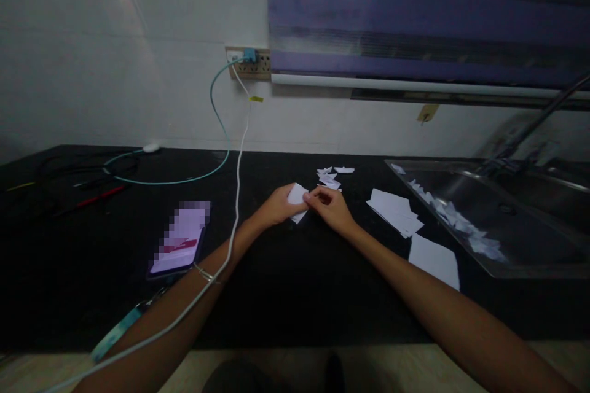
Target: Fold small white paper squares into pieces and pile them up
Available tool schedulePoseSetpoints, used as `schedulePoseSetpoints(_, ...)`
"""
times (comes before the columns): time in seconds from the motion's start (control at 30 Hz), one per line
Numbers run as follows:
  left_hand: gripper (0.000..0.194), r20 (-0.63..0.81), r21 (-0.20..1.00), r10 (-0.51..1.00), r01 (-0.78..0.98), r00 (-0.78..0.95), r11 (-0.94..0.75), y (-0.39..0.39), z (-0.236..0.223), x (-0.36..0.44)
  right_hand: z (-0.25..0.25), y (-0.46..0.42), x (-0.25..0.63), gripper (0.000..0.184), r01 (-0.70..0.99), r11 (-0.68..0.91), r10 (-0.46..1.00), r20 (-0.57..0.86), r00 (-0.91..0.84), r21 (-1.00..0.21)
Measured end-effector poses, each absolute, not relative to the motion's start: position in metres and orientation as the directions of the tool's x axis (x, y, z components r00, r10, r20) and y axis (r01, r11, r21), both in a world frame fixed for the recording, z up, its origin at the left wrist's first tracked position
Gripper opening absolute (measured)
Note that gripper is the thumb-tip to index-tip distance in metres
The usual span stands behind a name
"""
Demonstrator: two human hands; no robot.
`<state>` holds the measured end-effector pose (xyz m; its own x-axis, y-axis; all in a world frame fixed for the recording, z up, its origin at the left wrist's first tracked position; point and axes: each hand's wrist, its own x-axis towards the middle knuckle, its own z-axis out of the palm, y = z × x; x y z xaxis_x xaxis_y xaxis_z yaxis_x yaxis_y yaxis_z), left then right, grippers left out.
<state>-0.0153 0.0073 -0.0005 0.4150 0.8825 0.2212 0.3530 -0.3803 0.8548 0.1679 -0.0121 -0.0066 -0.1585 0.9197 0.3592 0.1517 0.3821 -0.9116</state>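
A small white piece of folded paper is held over the black countertop between both hands. My left hand grips its left side with fingers curled around it. My right hand pinches its right edge with thumb and fingers closed. Just beyond the hands lie several small folded paper shapes. To the right of my right hand rests a loose stack of white paper sheets, with a single sheet nearer the front edge.
A phone lies at the left with a lanyard near the counter's edge. A white cable and a teal cable run from a wall socket. A steel sink with paper scraps is at the right.
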Motion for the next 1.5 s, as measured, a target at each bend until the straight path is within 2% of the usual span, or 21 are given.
schedulePoseSetpoints(0.1,0.032,0.219,0.811,0.862,0.406,0.457,-0.421,0.006,-0.003,-0.015,-0.009,-0.011,0.168,0.034,0.135,0.398,0.91,0.372,-0.181,-0.908)
schedulePoseSetpoints(0.2,0.041,0.201,0.813,0.858,0.408,0.473,-0.415,0.003,-0.003,-0.015,-0.01,-0.008,0.168,0.033,0.137,0.387,0.915,0.361,-0.18,-0.912)
schedulePoseSetpoints(0.27,0.046,0.183,0.86,0.846,0.336,0.501,-0.385,0.001,0.0,-0.015,-0.011,-0.006,0.169,0.033,0.126,0.376,0.92,0.354,-0.168,-0.918)
schedulePoseSetpoints(0.37,0.044,0.156,0.936,0.818,0.181,0.553,-0.301,0.003,0.004,-0.015,-0.013,-0.003,0.171,0.033,0.077,0.35,0.932,0.339,-0.132,-0.933)
schedulePoseSetpoints(0.43,0.043,0.16,0.948,0.828,0.149,0.538,-0.28,0.006,0.005,-0.016,-0.013,-0.003,0.171,0.033,0.041,0.33,0.938,0.322,-0.125,-0.943)
schedulePoseSetpoints(0.73,0.032,0.306,0.864,0.854,0.253,0.422,-0.435,0.008,0.0,-0.015,-0.014,-0.002,0.171,0.033,0.024,0.323,0.94,0.318,-0.127,-0.946)
schedulePoseSetpoints(0.87,0.028,0.341,0.851,0.875,0.282,0.344,-0.443,0.007,0.005,-0.015,-0.019,0.001,0.173,0.037,0.032,0.301,0.944,0.293,-0.151,-0.953)
schedulePoseSetpoints(1.0,0.029,0.34,0.857,0.87,0.262,0.357,-0.443,0.009,0.004,-0.016,-0.021,0.002,0.173,0.037,0.048,0.328,0.934,0.317,-0.162,-0.943)
schedulePoseSetpoints(1.1,0.028,0.308,0.88,0.874,0.237,0.376,-0.412,0.01,0.001,-0.016,-0.02,0.002,0.173,0.035,0.042,0.337,0.932,0.327,-0.157,-0.941)
schedulePoseSetpoints(1.3,0.03,0.156,0.923,0.861,0.239,0.484,-0.301,0.01,0.002,-0.019,-0.019,0.002,0.173,0.031,0.055,0.341,0.931,0.329,-0.156,-0.938)
schedulePoseSetpoints(1.5,0.03,0.137,0.94,0.847,0.202,0.513,-0.274,0.009,0.003,-0.019,-0.017,0.0,0.173,0.026,0.07,0.364,0.916,0.343,-0.209,-0.929)
